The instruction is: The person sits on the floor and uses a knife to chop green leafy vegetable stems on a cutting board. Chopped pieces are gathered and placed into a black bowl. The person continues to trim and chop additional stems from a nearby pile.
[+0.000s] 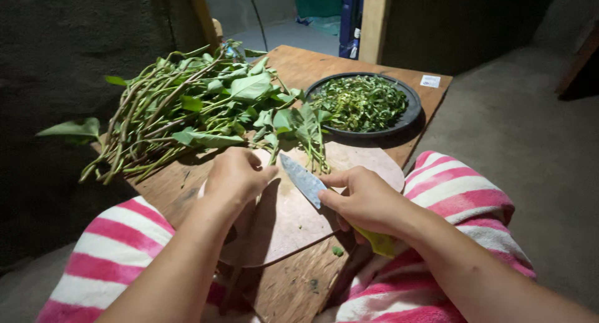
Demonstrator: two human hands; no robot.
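Right hand [365,201] gripping knife [304,181]; left hand [236,175] pinching soft, limp leafy stems [187,108] at 11 o'clock, probably best held near stalks.

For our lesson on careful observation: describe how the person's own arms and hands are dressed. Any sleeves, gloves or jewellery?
Both forearms are bare, with no sleeves in view. The left hand and right hand wear no gloves, and no rings, watch or bracelets show.

knife handle [377,241]: mostly hidden inside my right hand [365,201], only yellow end shows
left fingertips [265,170]: tucked under, hidden
cutting board [293,220]: near edge covered by my left hand [234,176]
label [430,81]: too small to tell
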